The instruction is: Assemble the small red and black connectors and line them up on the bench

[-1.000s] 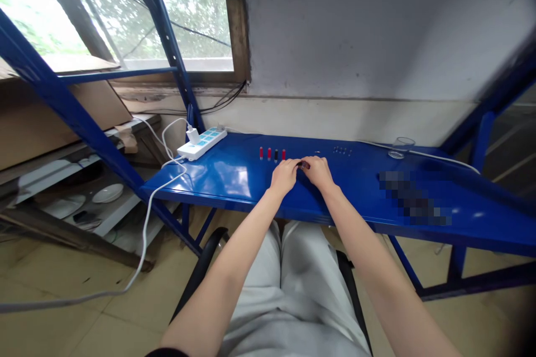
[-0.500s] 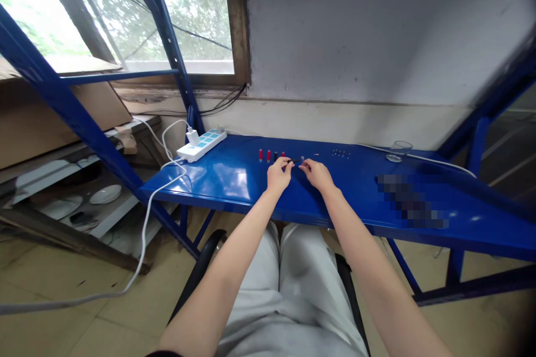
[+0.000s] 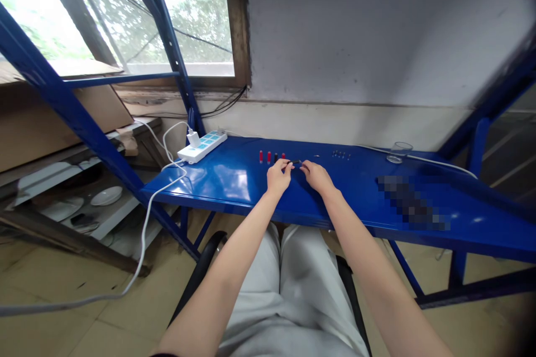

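Blue metal worktop [image 3: 355, 192]: my left hand [image 3: 278, 177] pinches a black cylinder [image 3: 296, 162]; right hand [image 3: 319, 177], grip unclear; joining seemingly needs steady alignment.

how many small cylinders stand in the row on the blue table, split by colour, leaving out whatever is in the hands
Red cylinders: 3
Black cylinder: 1
Total: 4, not counting the dark piece in the left hand
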Demonstrator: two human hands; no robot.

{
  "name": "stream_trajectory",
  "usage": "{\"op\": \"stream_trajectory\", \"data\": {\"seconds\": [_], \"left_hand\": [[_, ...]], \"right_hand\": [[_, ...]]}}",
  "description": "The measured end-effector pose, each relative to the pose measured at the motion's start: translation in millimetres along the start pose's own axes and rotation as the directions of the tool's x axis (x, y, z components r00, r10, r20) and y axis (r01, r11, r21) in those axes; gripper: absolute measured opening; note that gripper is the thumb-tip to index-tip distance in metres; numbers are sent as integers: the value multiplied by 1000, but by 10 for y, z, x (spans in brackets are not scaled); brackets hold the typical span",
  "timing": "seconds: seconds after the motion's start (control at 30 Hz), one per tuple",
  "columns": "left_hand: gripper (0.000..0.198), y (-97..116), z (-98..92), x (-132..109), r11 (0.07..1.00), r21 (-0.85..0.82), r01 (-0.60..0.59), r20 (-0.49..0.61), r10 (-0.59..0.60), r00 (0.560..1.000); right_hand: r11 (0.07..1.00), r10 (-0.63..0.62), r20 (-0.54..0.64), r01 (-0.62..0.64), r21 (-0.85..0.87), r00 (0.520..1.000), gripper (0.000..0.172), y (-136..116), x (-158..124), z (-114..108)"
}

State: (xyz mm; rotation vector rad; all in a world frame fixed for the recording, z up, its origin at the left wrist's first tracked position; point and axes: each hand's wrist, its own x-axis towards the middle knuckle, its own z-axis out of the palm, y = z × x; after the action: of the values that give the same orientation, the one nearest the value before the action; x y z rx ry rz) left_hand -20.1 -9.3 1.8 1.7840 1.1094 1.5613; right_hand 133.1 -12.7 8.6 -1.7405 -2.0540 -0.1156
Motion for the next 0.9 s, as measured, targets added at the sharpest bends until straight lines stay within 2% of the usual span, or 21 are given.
{"op": "stream_trajectory", "data": {"seconds": [0.27,0.43,0.6,0.77,0.83,0.9], "left_hand": [[12,-52,35,7,1000,-20,21,46,-20,999],[11,-134,79,19,996,-72,43,130,-34,991],[11,-136,70,24,990,-121,72,142,-54,988],[15,-94,62,23,994,-92,66,108,-56,993],[22,-54,40,27,993,-93,77,17,-76,997],[27,-5,0,32,988,-113,103,-97,-114,989]], "right_hand": [[994,-55,-148,40,-102,987,32,-11,4,-29],[982,-177,-167,161,-101,970,33,-36,5,12],[975,-219,-200,205,-86,955,33,-43,2,41],[991,-135,-172,133,-19,976,21,-65,31,48],[992,-43,-185,65,112,982,19,-63,79,78],[948,87,-175,-28,316,981,18,-53,149,121]]}}
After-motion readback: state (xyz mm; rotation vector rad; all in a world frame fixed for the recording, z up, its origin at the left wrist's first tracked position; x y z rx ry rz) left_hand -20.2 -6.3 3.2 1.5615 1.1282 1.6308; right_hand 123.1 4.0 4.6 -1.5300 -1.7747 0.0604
